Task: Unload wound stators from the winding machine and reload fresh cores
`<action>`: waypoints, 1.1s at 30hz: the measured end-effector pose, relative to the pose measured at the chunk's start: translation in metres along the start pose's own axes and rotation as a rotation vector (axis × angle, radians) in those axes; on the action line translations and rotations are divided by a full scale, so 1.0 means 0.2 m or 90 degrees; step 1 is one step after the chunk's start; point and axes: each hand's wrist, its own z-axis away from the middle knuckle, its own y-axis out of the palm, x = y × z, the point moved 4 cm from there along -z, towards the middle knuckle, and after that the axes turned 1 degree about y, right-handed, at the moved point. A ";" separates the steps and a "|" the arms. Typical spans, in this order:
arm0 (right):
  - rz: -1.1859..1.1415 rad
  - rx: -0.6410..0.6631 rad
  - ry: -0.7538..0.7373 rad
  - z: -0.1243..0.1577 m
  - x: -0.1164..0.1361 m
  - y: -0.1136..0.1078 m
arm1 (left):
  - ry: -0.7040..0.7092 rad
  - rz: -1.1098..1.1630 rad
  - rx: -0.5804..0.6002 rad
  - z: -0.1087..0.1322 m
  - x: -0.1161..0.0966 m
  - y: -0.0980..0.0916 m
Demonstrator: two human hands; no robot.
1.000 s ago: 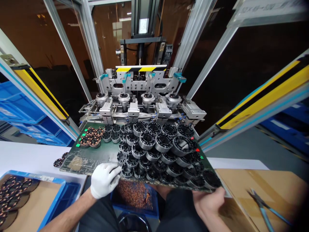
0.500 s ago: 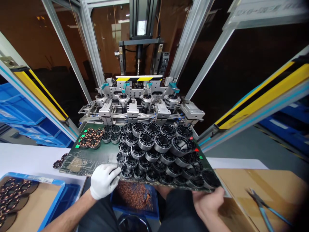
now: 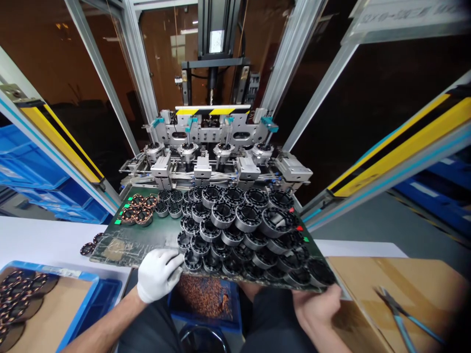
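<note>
My left hand (image 3: 158, 275), in a white glove, lies at the front edge of the green board (image 3: 154, 240). Its fingers are together and bent over that edge, with the tips beside a black-and-silver motor stator core (image 3: 192, 261). My right hand (image 3: 318, 306) is bare and closed around the board's front right corner, part of its fingers hidden. Several more stator cores (image 3: 248, 217) stand in stacked rows on the board's right side. Copper-wound stators (image 3: 142, 215) sit at its back left, near smaller bare cores (image 3: 168, 203).
Behind the board stands a machine with clamp stations (image 3: 224, 152) and a striped bar (image 3: 211, 111). A blue tray (image 3: 83, 277) of wound stators is at left. Pliers (image 3: 395, 309) lie on a cardboard box (image 3: 368, 274) at right. A blue bin (image 3: 237, 314) holds copper scraps below.
The machine's striped bar and its plate with the teal clamps have risen a little. Both my hands and the parts on the board have stayed in place.
</note>
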 end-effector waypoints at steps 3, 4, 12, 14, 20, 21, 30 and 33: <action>-0.002 -0.006 0.009 -0.01 0.00 -0.01 | 0.002 -0.003 0.000 0.00 0.00 0.00; -0.003 -0.008 0.010 -0.01 0.00 -0.01 | 0.001 -0.004 -0.001 0.00 0.00 -0.01; -0.003 0.002 -0.010 -0.02 -0.01 -0.03 | 0.000 -0.003 0.003 0.01 0.00 0.00; 0.002 0.012 -0.015 -0.02 -0.02 -0.03 | -0.001 -0.002 0.006 0.01 0.00 0.00; -0.003 0.035 -0.037 -0.03 -0.02 -0.03 | -0.006 0.000 0.008 0.01 0.01 0.00; -0.004 0.030 -0.033 -0.03 -0.02 -0.03 | -0.007 0.000 0.009 0.01 0.01 0.01; -0.003 0.017 -0.009 -0.02 -0.02 -0.03 | -0.004 -0.004 0.012 0.01 0.00 0.01; -0.009 0.013 -0.007 -0.02 -0.01 -0.02 | -0.005 -0.001 0.008 0.01 0.01 0.01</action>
